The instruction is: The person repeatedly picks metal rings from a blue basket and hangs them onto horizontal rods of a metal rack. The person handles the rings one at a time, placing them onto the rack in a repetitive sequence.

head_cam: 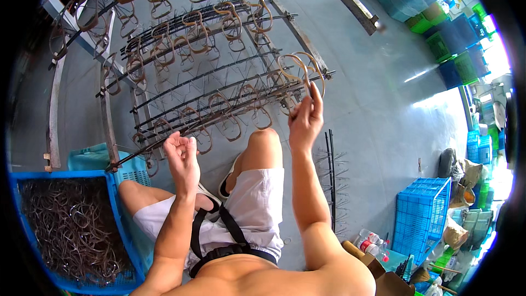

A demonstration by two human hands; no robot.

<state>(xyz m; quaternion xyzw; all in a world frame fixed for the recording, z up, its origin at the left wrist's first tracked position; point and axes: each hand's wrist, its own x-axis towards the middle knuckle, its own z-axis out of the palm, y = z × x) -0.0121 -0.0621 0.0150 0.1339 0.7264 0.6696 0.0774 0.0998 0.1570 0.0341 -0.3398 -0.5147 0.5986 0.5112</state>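
My right hand (306, 117) is raised at the right end of a dark metal rod, its fingers closed on a brown eyeglass frame (302, 68). My left hand (183, 158) is near the rod's left part, fingers half curled, with nothing visible in it. More eyeglass frames (225, 117) hang from the wire prongs of this hanging rod (176, 133) between my hands. Beyond, further rods with wire prongs lie across a metal rack (302, 33), several bearing frames.
A blue plastic crate (111, 197) full of thin brown frames stands at my left, beside a teal crate (135, 168). Pronged rods (331, 181) lie on the floor at my right. Further right are a blue crate (421, 213) and plastic bottles (370, 242). Stacked crates (456, 65) stand at upper right.
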